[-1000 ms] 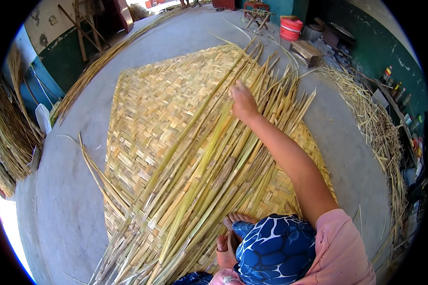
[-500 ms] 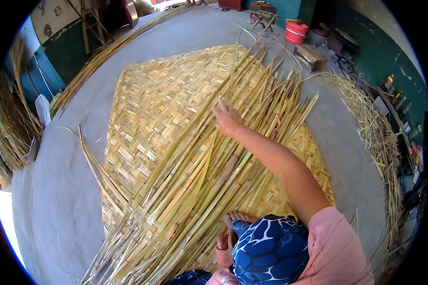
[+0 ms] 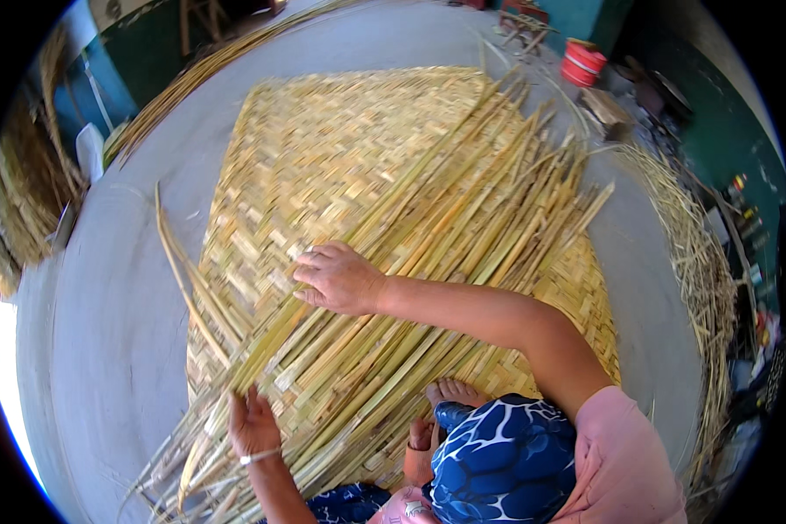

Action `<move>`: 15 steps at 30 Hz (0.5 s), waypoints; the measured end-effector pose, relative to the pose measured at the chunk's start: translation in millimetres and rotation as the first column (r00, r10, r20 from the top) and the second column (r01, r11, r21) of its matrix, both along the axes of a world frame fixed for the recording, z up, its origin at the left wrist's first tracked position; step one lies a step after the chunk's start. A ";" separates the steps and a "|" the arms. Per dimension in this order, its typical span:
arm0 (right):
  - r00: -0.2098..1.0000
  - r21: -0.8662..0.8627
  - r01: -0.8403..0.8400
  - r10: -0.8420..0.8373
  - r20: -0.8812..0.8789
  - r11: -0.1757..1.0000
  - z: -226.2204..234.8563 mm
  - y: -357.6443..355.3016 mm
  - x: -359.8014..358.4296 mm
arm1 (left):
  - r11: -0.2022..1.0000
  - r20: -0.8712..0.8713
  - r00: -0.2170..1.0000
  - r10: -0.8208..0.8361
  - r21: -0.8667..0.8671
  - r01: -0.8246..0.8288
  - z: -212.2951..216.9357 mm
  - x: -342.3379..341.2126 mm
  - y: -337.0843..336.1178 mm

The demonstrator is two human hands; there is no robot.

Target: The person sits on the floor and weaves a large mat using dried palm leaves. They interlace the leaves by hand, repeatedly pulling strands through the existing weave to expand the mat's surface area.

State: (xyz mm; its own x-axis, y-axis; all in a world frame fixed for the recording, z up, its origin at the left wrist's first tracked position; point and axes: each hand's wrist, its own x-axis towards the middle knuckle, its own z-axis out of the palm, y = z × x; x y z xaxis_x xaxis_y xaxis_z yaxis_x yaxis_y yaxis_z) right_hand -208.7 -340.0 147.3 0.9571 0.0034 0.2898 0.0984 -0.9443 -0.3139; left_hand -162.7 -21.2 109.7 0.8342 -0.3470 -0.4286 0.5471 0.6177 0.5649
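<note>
A layer of long split reed strips [image 3: 384, 349] lies slantwise across a woven reed mat [image 3: 323, 157], running from near left to far right. My right hand [image 3: 339, 278] reaches over the far edge of the layer, its fingers bent and somewhat apart, with no strip plainly in them. At the near left end of the strips is my left hand [image 3: 255, 426], a pale bracelet on its wrist. Its fingers are apart and touch or hover just over the strips; which of these I cannot tell. Two or three loose strips [image 3: 179, 262] stick out past the mat's left edge.
My bare foot [image 3: 454, 393] rests on the mat's near side. Scraps of straw [image 3: 686, 253] are heaped along the right wall. At the far right are a red bucket [image 3: 582, 63] and a wooden block [image 3: 607, 113]. Reed bundles [image 3: 22, 192] stand on the left.
My right hand has moved left and nearer along the strips, its fingers now more bent. My left hand has come into view at the lower left. The view has shifted slightly.
</note>
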 end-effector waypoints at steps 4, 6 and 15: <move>0.954 0.119 -0.124 0.152 -0.258 0.985 -6.5 11.9 6.2 | 0.983 0.019 0.984 -0.179 -0.044 0.179 -24.2 7.3 -73.2; 0.956 0.167 -0.101 0.142 -0.258 0.981 -7.6 8.8 13.2 | 0.967 0.058 0.965 -0.256 0.012 0.256 -10.5 13.3 -94.1; 0.964 0.014 -0.201 0.200 -0.174 0.980 -30.1 38.6 82.2 | 0.740 0.036 0.886 -0.463 0.565 0.364 -44.2 124.6 -43.4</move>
